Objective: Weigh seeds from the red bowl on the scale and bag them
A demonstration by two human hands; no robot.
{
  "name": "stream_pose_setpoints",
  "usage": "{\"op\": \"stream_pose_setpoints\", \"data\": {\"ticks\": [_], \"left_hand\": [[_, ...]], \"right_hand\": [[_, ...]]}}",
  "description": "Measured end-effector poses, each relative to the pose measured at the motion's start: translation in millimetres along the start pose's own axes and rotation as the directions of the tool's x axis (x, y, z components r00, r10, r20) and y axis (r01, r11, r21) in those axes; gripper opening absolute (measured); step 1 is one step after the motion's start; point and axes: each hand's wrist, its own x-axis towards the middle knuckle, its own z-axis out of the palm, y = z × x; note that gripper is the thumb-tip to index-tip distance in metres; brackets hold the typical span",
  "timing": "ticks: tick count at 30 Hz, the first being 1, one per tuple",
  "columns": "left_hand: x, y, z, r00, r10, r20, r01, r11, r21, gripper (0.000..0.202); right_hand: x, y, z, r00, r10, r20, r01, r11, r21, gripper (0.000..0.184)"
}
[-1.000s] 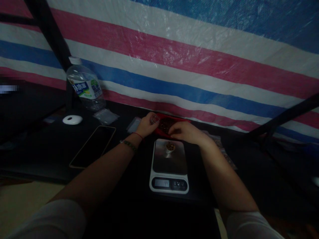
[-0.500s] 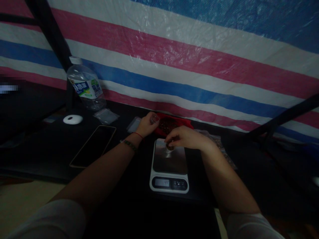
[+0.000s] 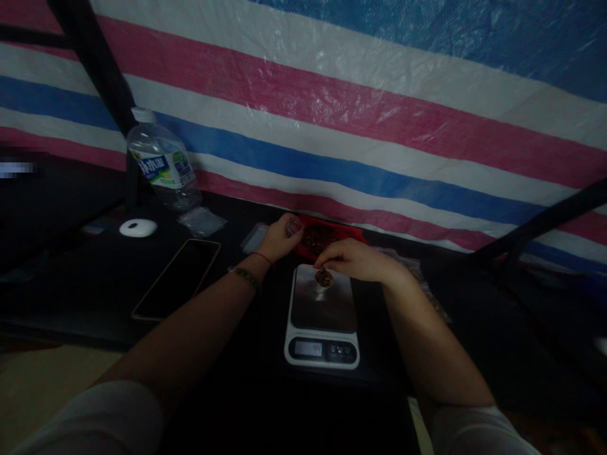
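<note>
A white kitchen scale [image 3: 322, 322] with a dark metal plate lies in front of me, its small display lit. On the plate stands a small cup [image 3: 323, 284] filled with brown bits. Just over the cup's far rim, my right hand [image 3: 348, 259] has its fingers pinched; what they hold, if anything, is too small to make out. My left hand [image 3: 281, 237] is closed around a small clear cup [image 3: 294, 226]. Beside that cup lies a red bag [image 3: 358, 235], spread open, with a pile of dark brown pieces [image 3: 317, 240] in it.
A phone [image 3: 177, 278] lies left of my left forearm. Further back are clear plastic bags [image 3: 203, 221], a white oval device [image 3: 137, 227] and a large plastic bottle [image 3: 164, 164]. Filled clear bags [image 3: 412, 268] lie behind my right forearm. A striped tarp [image 3: 332, 126] hangs behind the table.
My right fingers have lifted slightly off the filled cup on the scale, so more of its contents shows. My left hand has stayed where it was with the clear cup.
</note>
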Motion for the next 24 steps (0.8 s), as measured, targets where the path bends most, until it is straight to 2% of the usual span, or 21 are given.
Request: {"op": "stream_pose_setpoints", "data": {"ticks": [8, 12, 19, 24], "left_hand": [[-0.6, 2.5, -1.4, 1.000, 0.005, 0.004, -0.005, 1.000, -0.001, 0.025], [-0.7, 4.5, -2.4, 1.000, 0.001, 0.006, 0.000, 1.000, -0.008, 0.024], [-1.1, 4.4, -1.9, 1.000, -0.017, 0.005, 0.017, 0.999, -0.036, 0.026], [-0.6, 4.6, -1.8, 1.000, -0.013, -0.001, 0.013, 1.000, -0.010, 0.025]], "right_hand": [[2.2, -5.1, 3.8, 0.999, 0.043, -0.007, -0.042, 0.998, 0.038, 0.032], [3.7, -4.2, 6.3, 1.000, 0.022, -0.007, -0.022, 0.999, 0.046, 0.033], [1.0, -0.6, -0.6, 0.994, 0.003, -0.110, -0.002, 1.000, 0.008, 0.027], [0.3, 2.0, -0.2, 0.997, 0.039, -0.070, -0.037, 0.999, 0.032, 0.027]]}}
